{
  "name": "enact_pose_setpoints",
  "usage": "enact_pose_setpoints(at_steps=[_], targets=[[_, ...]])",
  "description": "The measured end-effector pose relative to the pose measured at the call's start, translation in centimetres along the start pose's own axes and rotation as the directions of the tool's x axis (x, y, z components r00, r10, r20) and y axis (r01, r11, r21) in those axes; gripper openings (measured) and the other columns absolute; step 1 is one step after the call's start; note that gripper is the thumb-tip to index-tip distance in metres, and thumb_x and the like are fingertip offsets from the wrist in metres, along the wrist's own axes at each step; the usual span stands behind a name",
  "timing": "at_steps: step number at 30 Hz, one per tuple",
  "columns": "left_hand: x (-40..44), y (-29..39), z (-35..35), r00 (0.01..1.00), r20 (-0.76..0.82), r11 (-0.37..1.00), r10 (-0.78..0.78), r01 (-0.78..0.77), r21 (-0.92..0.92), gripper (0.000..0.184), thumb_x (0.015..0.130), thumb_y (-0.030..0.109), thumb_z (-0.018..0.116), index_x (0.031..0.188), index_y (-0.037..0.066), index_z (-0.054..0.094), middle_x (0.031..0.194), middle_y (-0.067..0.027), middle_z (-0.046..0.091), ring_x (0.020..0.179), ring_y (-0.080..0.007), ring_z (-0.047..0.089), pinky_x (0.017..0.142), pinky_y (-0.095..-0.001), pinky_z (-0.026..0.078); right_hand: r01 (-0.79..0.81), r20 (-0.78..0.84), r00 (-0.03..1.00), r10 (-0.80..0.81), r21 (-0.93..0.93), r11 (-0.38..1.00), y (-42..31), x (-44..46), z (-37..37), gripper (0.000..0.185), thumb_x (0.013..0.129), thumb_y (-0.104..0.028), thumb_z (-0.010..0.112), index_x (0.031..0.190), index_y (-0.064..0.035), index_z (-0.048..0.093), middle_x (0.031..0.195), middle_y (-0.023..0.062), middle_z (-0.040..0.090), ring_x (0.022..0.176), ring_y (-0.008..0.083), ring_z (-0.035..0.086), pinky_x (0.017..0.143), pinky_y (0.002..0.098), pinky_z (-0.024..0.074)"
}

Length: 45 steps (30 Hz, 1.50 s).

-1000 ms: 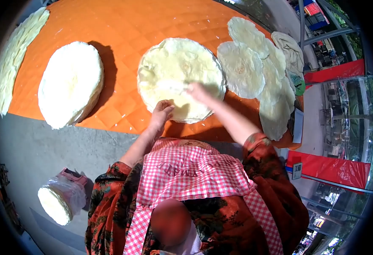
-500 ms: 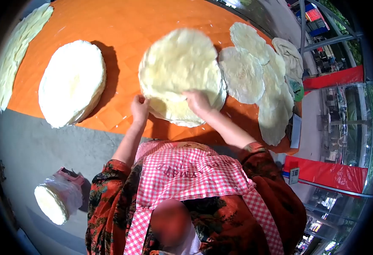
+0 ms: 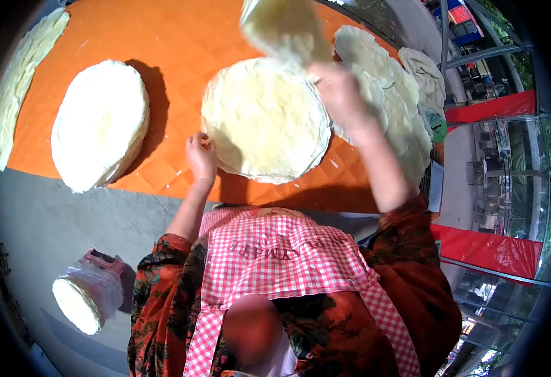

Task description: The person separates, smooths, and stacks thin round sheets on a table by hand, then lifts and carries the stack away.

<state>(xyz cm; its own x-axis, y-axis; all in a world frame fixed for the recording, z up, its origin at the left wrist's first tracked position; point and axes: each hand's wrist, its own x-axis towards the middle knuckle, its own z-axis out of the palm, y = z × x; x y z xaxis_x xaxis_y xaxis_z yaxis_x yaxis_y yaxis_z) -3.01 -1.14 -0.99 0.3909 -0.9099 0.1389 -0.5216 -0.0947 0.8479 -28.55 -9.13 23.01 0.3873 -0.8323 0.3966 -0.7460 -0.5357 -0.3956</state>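
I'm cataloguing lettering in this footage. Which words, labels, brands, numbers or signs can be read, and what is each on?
"YMAT": on the checked apron; part of a longer word, with the letters either side unclear.
A second group of letters, farther right on the apron: too distorted to read.
Green patch: any print is too small to read.
No other text is legible.

The one camera, worn on the head, looks forward and steeply down in a wide, curved view, near enough that the apron (image 3: 282, 257) fills the lower middle, while the tabletop (image 3: 181, 38) spreads above, its near edge crossing around mid-height.
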Motion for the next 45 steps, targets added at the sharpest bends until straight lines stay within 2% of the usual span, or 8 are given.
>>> enact_pose_setpoints(at_steps=[6, 9, 11, 19, 28, 34, 40, 45], targets=[[-0.5, 0.0, -0.6, 0.985, 0.116, 0.990, -0.126, 0.132, -0.042, 0.027, 0.074, 0.006, 0.068, 0.096, 0.001, 0.053, 0.074, -0.0146, 0.062, 0.067, -0.0294, 0.061, 0.063, -0.0374, 0.049, -0.164, 0.446, 0.864, 0.234, -0.189, 0.968, 2.7, -12.8, 17.3, 0.020, 0.084, -0.001, 0.052, 0.096, -0.0029, 0.068, 0.090, 0.0128, 0.066, 0.078, 0.0249, 0.064, 0.070, 0.0355, 0.0534], [-1.5, 1.4, -1.0, 0.935, 0.223, 0.947, -0.276, 0.304, -0.100, 0.035, 0.075, 0.004, 0.066, 0.105, -0.001, 0.047, 0.075, -0.0157, 0.062, 0.066, -0.0255, 0.063, 0.059, -0.0351, 0.051, 0.014, 0.202, 0.979, 0.010, -0.119, 0.993, 3.5, -14.2, 17.9, 0.021, 0.086, -0.002, 0.049, 0.094, -0.0044, 0.068, 0.089, 0.0167, 0.064, 0.079, 0.0289, 0.062, 0.070, 0.0390, 0.0520], [-2.1, 2.8, -1.7, 0.876, 0.312, 0.878, -0.367, 0.437, -0.195, 0.039, 0.077, 0.002, 0.063, 0.110, -0.002, 0.042, 0.074, -0.0163, 0.062, 0.067, -0.0229, 0.064, 0.057, -0.0334, 0.052, -0.517, 0.435, 0.761, 0.481, -0.039, 0.855, 2.0, -11.7, 15.1, 0.024, 0.084, -0.001, 0.049, 0.097, -0.0047, 0.069, 0.089, 0.0172, 0.065, 0.079, 0.0324, 0.063, 0.074, 0.0426, 0.0514], [-2.2, 3.7, -0.7, 0.648, 0.579, 0.377, -0.495, 0.761, -0.528, 0.028, 0.085, -0.002, 0.051, 0.110, -0.001, 0.040, 0.098, -0.0220, 0.058, 0.076, -0.0299, 0.065, 0.065, -0.0366, 0.057, -0.044, 0.310, 0.946, 0.096, -0.169, 0.985, 0.3, -15.0, 17.9, 0.015, 0.084, -0.007, 0.055, 0.097, -0.0013, 0.059, 0.100, 0.0132, 0.058, 0.096, 0.0286, 0.055, 0.080, 0.0394, 0.0482], [-2.0, 4.9, -1.0, 0.508, 0.798, -0.065, -0.325, 0.829, -0.555, 0.020, 0.091, 0.006, 0.041, 0.109, -0.002, 0.044, 0.098, -0.0190, 0.055, 0.084, -0.0327, 0.061, 0.074, -0.0427, 0.056, -0.323, 0.321, 0.885, 0.337, -0.097, 0.941, -2.4, -15.9, 17.5, 0.083, 0.076, -0.034, 0.070, 0.138, 0.0023, 0.028, 0.131, 0.0255, 0.040, 0.130, 0.0404, 0.032, 0.106, 0.0499, 0.0270], [-2.7, 4.8, -0.7, 0.524, 0.810, -0.123, -0.263, 0.814, -0.567, 0.025, 0.091, 0.015, 0.050, 0.109, -0.001, 0.044, 0.102, -0.0169, 0.053, 0.095, -0.0300, 0.058, 0.086, -0.0448, 0.050, -0.452, 0.404, 0.768, 0.497, -0.207, 0.868, -2.6, -14.0, 16.6, 0.068, 0.080, -0.007, 0.060, 0.139, 0.0014, 0.029, 0.092, 0.0196, 0.061, 0.086, 0.0331, 0.063, 0.070, 0.0418, 0.0529], [-5.8, 3.2, 0.9, 0.730, 0.654, 0.709, -0.197, 0.567, -0.419, 0.046, 0.085, 0.013, 0.062, 0.126, 0.005, 0.044, 0.117, -0.0133, 0.053, 0.102, -0.0215, 0.054, 0.085, -0.0313, 0.046, -0.648, 0.400, 0.733, 0.550, 0.164, 0.744, 10.5, -3.7, 14.2, 0.022, 0.079, 0.001, 0.049, 0.092, -0.0037, 0.067, 0.077, 0.0175, 0.066, 0.073, 0.0260, 0.066, 0.062, 0.0423, 0.0514], [-7.3, 2.6, 0.4, 0.902, 0.429, 0.887, -0.053, 0.240, -0.394, 0.035, 0.083, 0.008, 0.064, 0.113, 0.001, 0.050, 0.100, -0.0109, 0.056, 0.084, -0.0183, 0.055, 0.075, -0.0282, 0.047, 0.007, 0.062, 0.998, 0.015, -0.331, 0.943, -0.2, 4.2, -3.8, 0.030, 0.077, -0.002, 0.050, 0.101, -0.0052, 0.068, 0.086, 0.0170, 0.068, 0.076, 0.0300, 0.066, 0.069, 0.0349, 0.0518]])
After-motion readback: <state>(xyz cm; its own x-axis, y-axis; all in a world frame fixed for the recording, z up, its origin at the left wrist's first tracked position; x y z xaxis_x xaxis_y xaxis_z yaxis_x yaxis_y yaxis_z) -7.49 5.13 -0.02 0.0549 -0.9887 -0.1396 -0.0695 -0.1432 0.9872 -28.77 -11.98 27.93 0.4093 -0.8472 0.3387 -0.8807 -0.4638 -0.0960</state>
